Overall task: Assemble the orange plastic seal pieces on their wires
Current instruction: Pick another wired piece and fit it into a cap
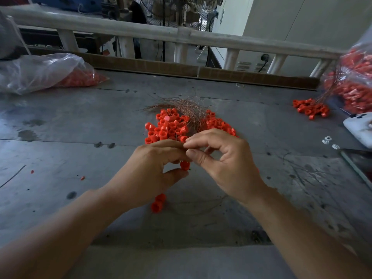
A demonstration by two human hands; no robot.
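Observation:
A heap of orange plastic seal pieces (171,126) lies mid-table, with a tangle of thin copper wires (189,109) across its far side. Just in front of the heap my two hands meet. My left hand (153,174) has its fingers curled round one orange seal piece (184,165), which shows between thumb and fingers. My right hand (219,158) pinches a thin wire between thumb and forefinger, right at the left fingertips. Two more orange pieces (158,203) lie on the table below my left wrist, with a loose wire (203,206) curving to their right.
A clear bag of orange pieces (46,73) lies at the far left. Another bag of pieces with wires (354,81) sits at the far right, with a small pile (311,108) beside it. A white object (358,127) and a dark slab (360,162) sit at the right edge. A railing (181,35) borders the far side.

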